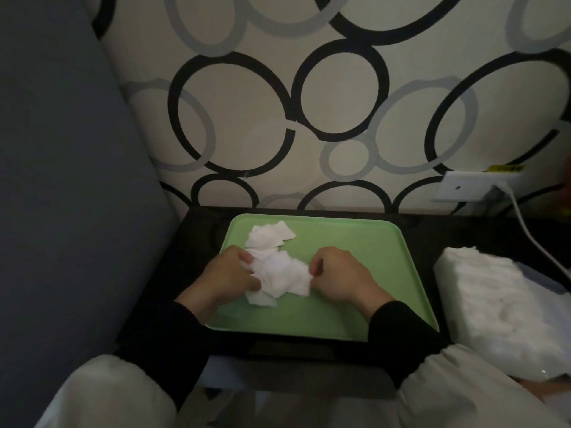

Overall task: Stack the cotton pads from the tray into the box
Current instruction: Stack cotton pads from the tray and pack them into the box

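Note:
A loose heap of white square cotton pads lies on the left half of a green tray. A smaller cluster of pads sits just behind it, near the tray's far left corner. My left hand grips the heap's left side with curled fingers. My right hand pinches the heap's right edge. To the right of the tray stands the box, a clear container filled with white pads; its walls are hard to make out.
The tray rests on a small black table against a wall with ring-patterned paper. A grey upholstered panel rises on the left. A white socket plate with a white cable is at the back right.

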Motion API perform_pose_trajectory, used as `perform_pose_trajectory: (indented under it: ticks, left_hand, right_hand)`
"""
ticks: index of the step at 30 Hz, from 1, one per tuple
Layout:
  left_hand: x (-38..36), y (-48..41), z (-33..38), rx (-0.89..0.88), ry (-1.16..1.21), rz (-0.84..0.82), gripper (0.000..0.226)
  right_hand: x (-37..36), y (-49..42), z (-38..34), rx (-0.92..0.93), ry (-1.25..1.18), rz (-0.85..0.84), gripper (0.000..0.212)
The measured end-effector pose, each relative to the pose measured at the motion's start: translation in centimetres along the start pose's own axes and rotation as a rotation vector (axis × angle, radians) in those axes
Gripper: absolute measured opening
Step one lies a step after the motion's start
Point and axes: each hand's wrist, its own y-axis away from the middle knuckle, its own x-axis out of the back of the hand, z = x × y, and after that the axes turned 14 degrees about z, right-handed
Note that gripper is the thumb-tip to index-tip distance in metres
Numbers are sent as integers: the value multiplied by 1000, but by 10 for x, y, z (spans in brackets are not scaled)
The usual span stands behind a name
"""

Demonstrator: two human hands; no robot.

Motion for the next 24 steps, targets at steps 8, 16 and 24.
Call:
perform_pose_trajectory:
  ticks: [8,16,24]
  left_hand:
    - [9,20,11,-4,355,-84,40]
    - [13,24,8,-107,314,-191,57]
    - [25,15,-9,-67,155,-101,56]
  right_hand:
    - [19,9,0,-8,-83,148,28]
    - [-4,17,-14,292,-320,-212,64]
    - [6,6,-9,198,-284,-93,13]
